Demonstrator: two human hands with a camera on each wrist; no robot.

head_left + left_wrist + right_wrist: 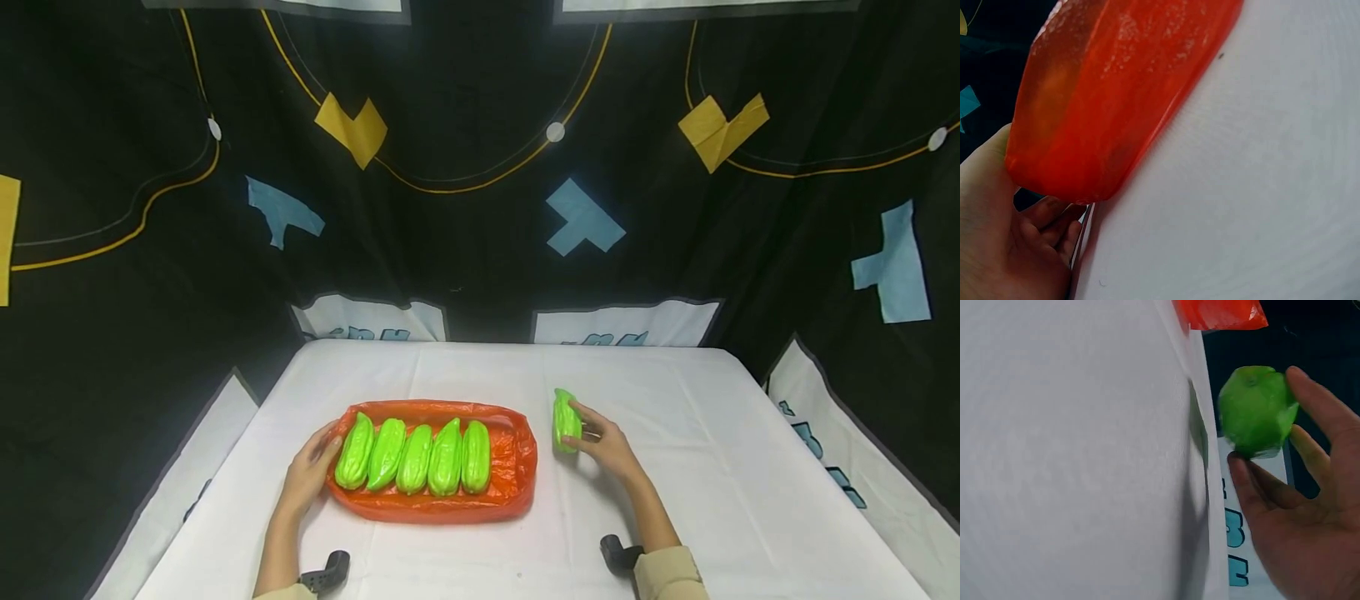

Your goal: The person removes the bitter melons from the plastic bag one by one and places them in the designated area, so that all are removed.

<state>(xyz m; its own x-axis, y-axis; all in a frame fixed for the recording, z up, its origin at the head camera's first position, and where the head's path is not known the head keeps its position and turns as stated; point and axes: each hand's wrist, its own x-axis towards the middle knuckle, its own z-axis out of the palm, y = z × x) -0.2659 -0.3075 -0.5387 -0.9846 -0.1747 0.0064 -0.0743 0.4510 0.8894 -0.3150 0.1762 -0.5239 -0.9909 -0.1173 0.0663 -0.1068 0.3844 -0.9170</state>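
A red plastic-covered tray stands on the table with several ridged green gourds lined up side by side in its left and middle part. My left hand holds the tray's left end, thumb at the rim; in the left wrist view the red wall hides part of the thumb. To the right of the tray, my right hand grips another green gourd by its side, between thumb and fingers. The right wrist view shows that gourd end-on, raised above the table.
A white cloth covers the table. The right end of the tray shows bare red lining. Behind the table hangs a dark curtain with yellow and blue tape pieces. Each wrist wears a dark strap-on device.
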